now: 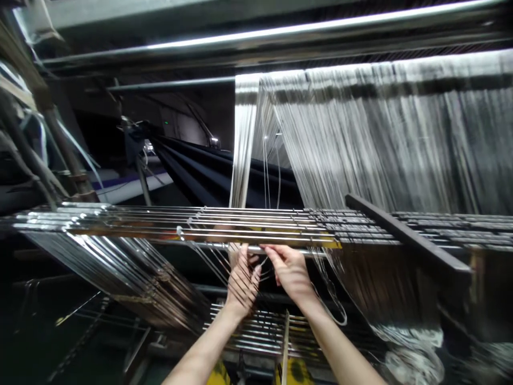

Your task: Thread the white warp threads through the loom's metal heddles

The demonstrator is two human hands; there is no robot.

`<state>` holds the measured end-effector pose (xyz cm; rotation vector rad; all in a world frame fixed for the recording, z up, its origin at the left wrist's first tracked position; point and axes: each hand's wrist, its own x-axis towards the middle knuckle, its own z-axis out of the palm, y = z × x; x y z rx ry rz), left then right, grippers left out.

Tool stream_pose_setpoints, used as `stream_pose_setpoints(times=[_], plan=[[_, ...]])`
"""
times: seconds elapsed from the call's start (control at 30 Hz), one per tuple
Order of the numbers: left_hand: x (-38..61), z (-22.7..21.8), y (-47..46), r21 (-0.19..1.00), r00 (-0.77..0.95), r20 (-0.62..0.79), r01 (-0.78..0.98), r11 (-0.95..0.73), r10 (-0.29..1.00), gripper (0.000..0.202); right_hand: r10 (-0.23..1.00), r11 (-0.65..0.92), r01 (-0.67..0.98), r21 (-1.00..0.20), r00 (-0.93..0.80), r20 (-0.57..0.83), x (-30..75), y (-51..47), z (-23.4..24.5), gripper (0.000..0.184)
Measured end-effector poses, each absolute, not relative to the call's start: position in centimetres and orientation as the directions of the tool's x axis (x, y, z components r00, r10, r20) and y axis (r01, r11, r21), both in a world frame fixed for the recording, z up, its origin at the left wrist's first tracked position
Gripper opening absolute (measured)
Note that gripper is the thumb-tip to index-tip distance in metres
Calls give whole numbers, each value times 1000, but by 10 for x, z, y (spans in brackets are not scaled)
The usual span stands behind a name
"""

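Some fine thread [263,262], seemingly pinched by the right hand [292,270] and lying just beside the left hand [241,283] (whose grip cannot be told), could be snagged if drawn sideways against the slanting strands [207,262] crossing that hand.

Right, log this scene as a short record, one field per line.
Left hand: below the row of metal rods in the picture, slanting strands crossing in front of it
Right hand: beside the left, fingers pointing toward it; grip too fine to make out
Behind the rods: sheet of pale threads, a narrow bundle hanging apart at its left
Right side: dark bar slanting across the rods
Background: dark fabric in folds
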<state>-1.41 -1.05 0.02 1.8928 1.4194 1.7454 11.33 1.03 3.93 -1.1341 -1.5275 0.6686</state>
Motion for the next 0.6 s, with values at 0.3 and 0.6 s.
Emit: stream_pose_setpoints(times=[0.3, 0.6], plan=[[-13, 10, -41, 979, -226, 198, -9, -205, 954, 12, 678, 687, 486, -540, -160, 718, 128, -21, 47, 23], [-41, 29, -97, 982, -245, 115, 171, -73, 963, 17, 648, 755, 530, -386, -517, 559, 115, -57, 44, 13]])
